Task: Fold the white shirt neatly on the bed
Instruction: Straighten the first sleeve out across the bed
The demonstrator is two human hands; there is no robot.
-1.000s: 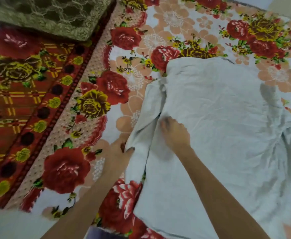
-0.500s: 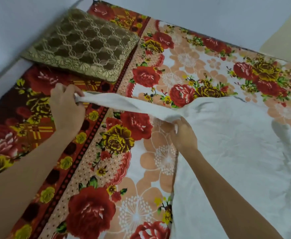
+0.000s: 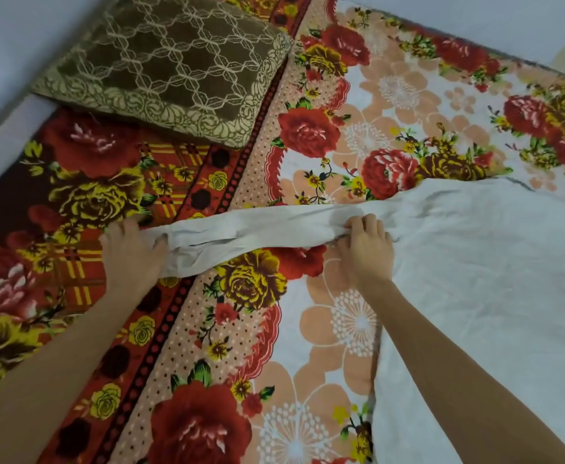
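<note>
Here's the white shirt, lying flat on the right side of the bed, its body spread over the floral sheet and running off the right edge of view. 1 sleeve is pulled out straight to the left, a long band crossing the red and yellow roses.

Left hand is down at the cuff end, thumb pressed over the cloth and the fingers curled around it, pinning that end to the sheet. Right hand sits at the spot where the sleeve joins the body, knuckles up, fingers bent tight and bunching a fold of fabric between them. Both forearms reach in from the bottom of the view, well apart.

Up at the far left, a brown cushion with a cream lattice pattern rests on the bed, against the pale wall, clear of the sleeve.
</note>
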